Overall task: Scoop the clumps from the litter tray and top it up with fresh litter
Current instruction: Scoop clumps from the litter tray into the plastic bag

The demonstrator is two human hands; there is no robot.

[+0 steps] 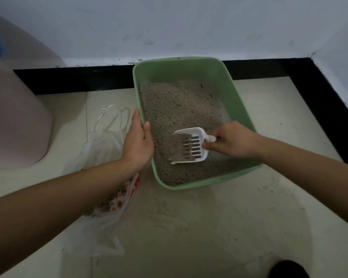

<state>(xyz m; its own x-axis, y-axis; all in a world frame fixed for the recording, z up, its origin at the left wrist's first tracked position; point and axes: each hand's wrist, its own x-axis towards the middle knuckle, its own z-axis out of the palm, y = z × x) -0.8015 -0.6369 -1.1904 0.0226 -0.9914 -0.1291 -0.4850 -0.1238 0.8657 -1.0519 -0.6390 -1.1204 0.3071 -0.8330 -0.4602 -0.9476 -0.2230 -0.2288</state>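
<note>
The left hand (138, 140) gripped the stiff tray (239, 93) rim; the right hand (232, 142) pinched the light scoop (191, 146) by its handle, likely spill-prone.

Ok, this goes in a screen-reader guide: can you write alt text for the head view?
A person's right hand holds a white slotted scoop with grey litter on it over a green litter tray, while the left hand grips the tray's left rim. A clear plastic bag holding scooped clumps lies on the pale tiled floor beside the tray.

No readable text, red print on plastic bag (132, 188) (too blurred)
</note>
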